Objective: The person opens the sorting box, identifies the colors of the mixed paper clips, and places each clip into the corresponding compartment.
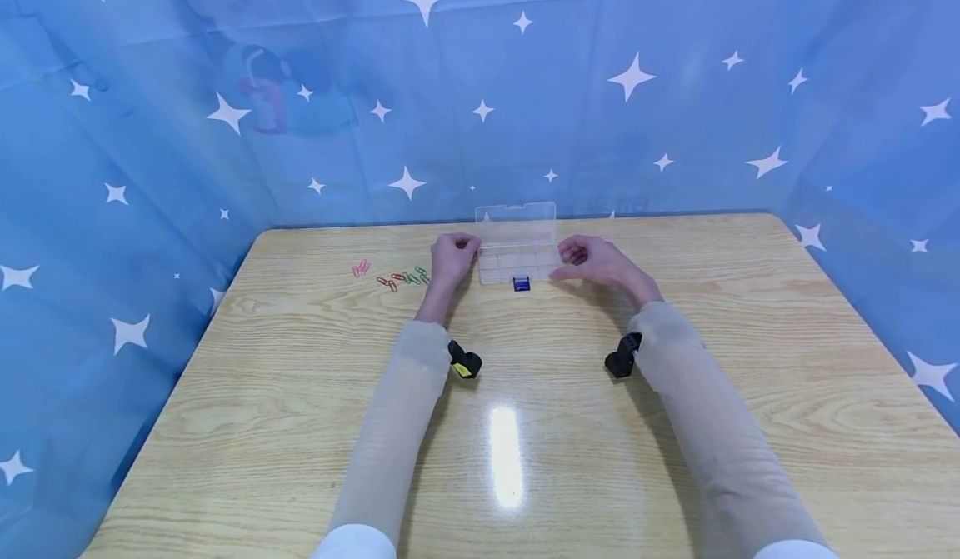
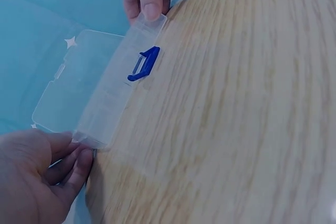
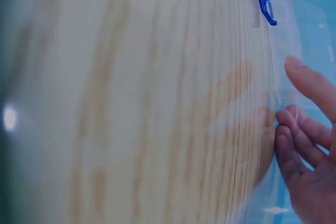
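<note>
A clear plastic compartment box [image 1: 517, 264] stands near the back of the table with its lid [image 1: 517, 224] raised behind it. Its blue latch [image 1: 521, 283] hangs down at the front. At the box's left end, my left hand [image 1: 453, 257] grips the side with curled fingers. My right hand [image 1: 596, 261] holds the right end, its thumb at the front corner and its other fingers bent toward the side. In the left wrist view the left fingertips [image 2: 79, 156] touch the box's end. No contents can be made out inside the box.
Left of the box lie pink paper clips [image 1: 362, 268], red paper clips [image 1: 387, 282] and green paper clips [image 1: 415, 277]. A blue curtain with white stars [image 1: 480, 109] hangs close behind the wooden table [image 1: 555, 434]. Black wrist cameras [image 1: 465, 362] sit on both forearms.
</note>
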`<action>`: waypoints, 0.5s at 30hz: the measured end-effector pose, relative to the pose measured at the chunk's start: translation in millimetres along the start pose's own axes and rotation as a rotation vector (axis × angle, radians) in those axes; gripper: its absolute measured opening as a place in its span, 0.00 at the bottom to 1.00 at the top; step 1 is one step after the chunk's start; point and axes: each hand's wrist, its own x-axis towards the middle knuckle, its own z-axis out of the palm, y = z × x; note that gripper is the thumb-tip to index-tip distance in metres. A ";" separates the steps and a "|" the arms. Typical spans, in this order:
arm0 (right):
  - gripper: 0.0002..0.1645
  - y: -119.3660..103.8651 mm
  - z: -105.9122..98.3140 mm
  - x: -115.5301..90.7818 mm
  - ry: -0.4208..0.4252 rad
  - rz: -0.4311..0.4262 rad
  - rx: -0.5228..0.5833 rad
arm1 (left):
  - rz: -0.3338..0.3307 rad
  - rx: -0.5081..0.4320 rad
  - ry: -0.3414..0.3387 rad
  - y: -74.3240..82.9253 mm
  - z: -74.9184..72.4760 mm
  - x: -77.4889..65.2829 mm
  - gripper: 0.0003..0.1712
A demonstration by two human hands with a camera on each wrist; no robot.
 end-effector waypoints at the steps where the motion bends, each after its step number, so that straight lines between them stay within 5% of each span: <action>1: 0.37 0.2 0.1 0.3 -0.002 -0.001 0.002 | 0.000 0.006 -0.003 0.3 -0.5 -0.3 0.14; 15: 0.40 1.6 1.2 0.3 -0.011 0.003 0.010 | 0.034 0.008 -0.053 4.5 -14.6 -11.2 0.15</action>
